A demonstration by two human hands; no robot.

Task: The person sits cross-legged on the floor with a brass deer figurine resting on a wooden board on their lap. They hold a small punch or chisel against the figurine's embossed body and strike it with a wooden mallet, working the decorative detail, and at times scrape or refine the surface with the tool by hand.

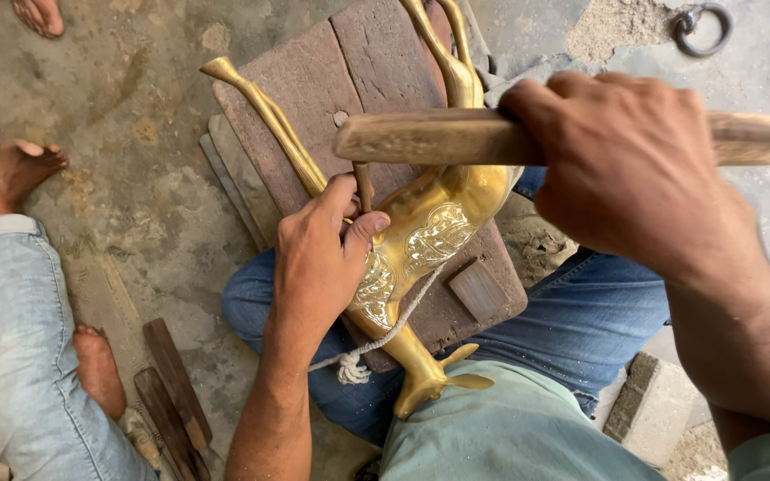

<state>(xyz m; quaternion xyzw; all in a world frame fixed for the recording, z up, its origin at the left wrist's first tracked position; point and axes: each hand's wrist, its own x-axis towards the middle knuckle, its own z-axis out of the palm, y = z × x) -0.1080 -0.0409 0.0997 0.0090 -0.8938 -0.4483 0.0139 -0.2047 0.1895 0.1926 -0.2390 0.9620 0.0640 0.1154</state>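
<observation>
A brass animal figure (434, 227) with long legs lies on a worn wooden board (314, 80) resting over my lap. Engraved silvery patches show on its body. My left hand (318, 263) pinches a thin metal chisel (363, 184) upright against the figure's body. My right hand (630, 165) grips a thick wooden stick (429, 135), held level just above the chisel's top. A white cord (385, 334) runs from the figure down to a knot near my knee.
Another person in light jeans (20, 356) sits at the left, bare feet (11, 174) on the concrete floor. Two wooden-handled tools (171, 392) lie by that person's foot. An iron ring (701, 27) is set in the floor at top right. A stone block (648, 405) sits at lower right.
</observation>
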